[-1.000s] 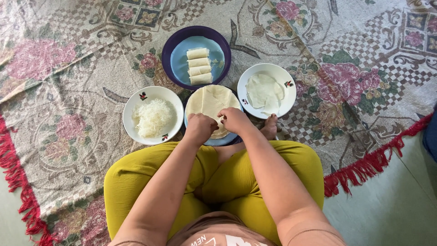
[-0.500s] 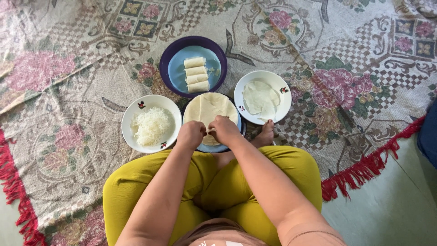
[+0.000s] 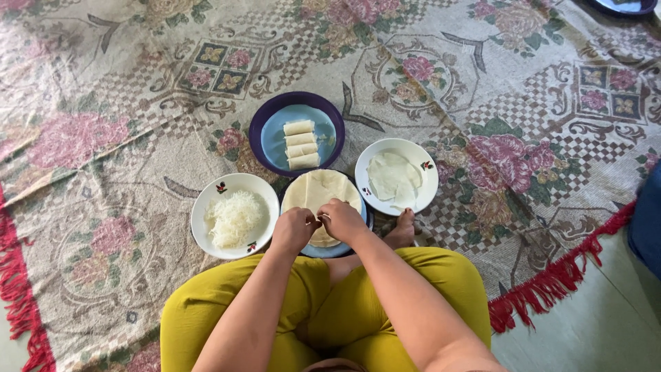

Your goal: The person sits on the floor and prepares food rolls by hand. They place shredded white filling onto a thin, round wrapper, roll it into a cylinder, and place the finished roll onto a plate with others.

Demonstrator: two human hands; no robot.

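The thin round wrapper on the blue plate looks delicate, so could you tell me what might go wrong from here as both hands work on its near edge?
The wrapper looks thin, and the left hand and right hand pinch its near edge close together, so it might tear. The blue plate sits on soft carpet against the person's legs, so it might tip. The bowl of white shreds sits beside the left hand and could be nudged.

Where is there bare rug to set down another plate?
Open rug lies left of the shredded-filling plate, beyond the purple plate, and right of the wrapper plate. It is crowded in front of the knees, where four dishes sit close together and both hands work the wrapper.
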